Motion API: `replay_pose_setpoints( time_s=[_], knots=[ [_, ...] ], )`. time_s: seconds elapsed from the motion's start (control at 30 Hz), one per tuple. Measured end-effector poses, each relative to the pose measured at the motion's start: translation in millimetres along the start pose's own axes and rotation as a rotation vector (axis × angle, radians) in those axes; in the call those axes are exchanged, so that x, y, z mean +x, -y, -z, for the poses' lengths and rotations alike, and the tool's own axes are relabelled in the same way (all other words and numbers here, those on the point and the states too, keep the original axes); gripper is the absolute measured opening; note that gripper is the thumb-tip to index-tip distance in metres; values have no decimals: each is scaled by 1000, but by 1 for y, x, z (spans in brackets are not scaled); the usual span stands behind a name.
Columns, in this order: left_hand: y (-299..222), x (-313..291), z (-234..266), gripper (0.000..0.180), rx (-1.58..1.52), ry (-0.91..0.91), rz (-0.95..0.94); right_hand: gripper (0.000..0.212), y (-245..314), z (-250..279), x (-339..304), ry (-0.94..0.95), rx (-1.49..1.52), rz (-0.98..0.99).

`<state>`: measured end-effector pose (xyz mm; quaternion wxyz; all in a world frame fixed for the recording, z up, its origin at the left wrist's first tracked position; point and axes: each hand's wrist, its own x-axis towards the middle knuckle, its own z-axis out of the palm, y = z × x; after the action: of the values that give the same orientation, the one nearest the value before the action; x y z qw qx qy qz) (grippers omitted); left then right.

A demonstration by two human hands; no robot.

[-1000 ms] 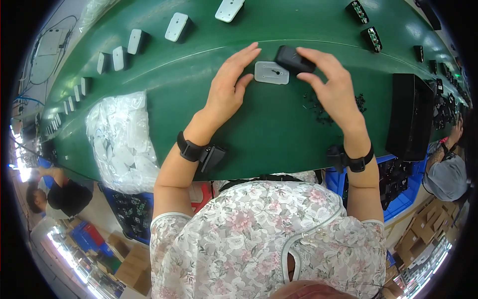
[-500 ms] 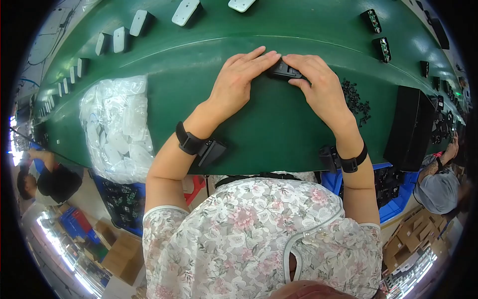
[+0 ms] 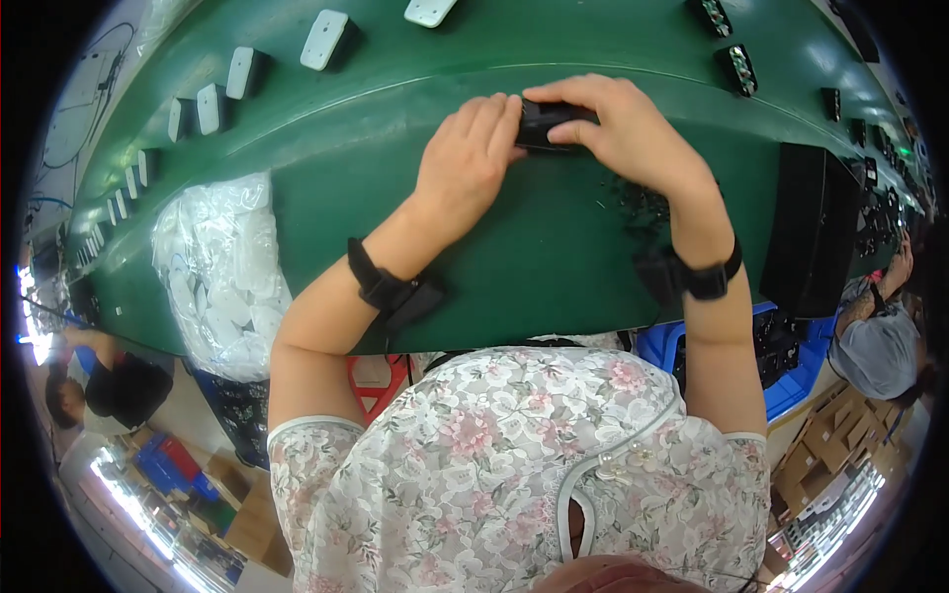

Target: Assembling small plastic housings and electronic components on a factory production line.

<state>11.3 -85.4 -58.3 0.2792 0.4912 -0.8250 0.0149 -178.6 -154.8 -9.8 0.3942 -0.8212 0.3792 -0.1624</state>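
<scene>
A small black plastic housing [image 3: 546, 121] is held between my two hands over the green bench. My left hand [image 3: 473, 148] presses its fingers together along the left end of the housing. With thumb in front and fingers behind, my right hand [image 3: 618, 127] grips the other end. Part of the housing is hidden by my fingers. Small black parts [image 3: 643, 203] lie loosely heaped beneath my right wrist, partly covered by it. Black straps with box-shaped devices sit on both my wrists.
A clear plastic bag of white panels [image 3: 222, 277] lies left on the green bench [image 3: 504, 267]. White-faced housings [image 3: 324, 40] line the far left; open housings with circuit boards [image 3: 737, 69] stand far right. A black box [image 3: 811, 232] and blue bin [image 3: 791, 390] are right. Co-workers sit either side.
The housing has turned and shifted slightly left and up. My left fingers now lie over its left end, and my right hand has risen, with thumb and fingers clasping it.
</scene>
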Motion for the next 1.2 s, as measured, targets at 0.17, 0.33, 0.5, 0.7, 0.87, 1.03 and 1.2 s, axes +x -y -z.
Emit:
replay_pose_setpoints(
  time_s=[0.17, 0.33, 0.5, 0.7, 0.87, 1.03, 1.2],
  knots=[
    [16, 27, -14, 37, -148, -96, 61, 29, -18, 14, 1, -201, 117, -57],
    [24, 81, -24, 34, -816, 83, 759, 22, -27, 37, -38, -644, 87, -205],
    [69, 123, -86, 31, -1110, 17, 794, 19, -36, 16, -57, -539, -120, -245],
    [62, 146, -69, 31, -907, 254, 814, 21, -43, 0, -62, -514, -430, -149],
    [47, 122, -49, 45, -383, -19, 739, 18, -41, -3, -60, -540, -449, -64],
    [12, 48, 11, 35, -189, -204, 459, 8, -26, 5, -69, -563, -241, -138],
    [16, -51, 92, 27, -28, -272, 609, 9, -19, 1, -73, -567, 54, -211]
  ],
)
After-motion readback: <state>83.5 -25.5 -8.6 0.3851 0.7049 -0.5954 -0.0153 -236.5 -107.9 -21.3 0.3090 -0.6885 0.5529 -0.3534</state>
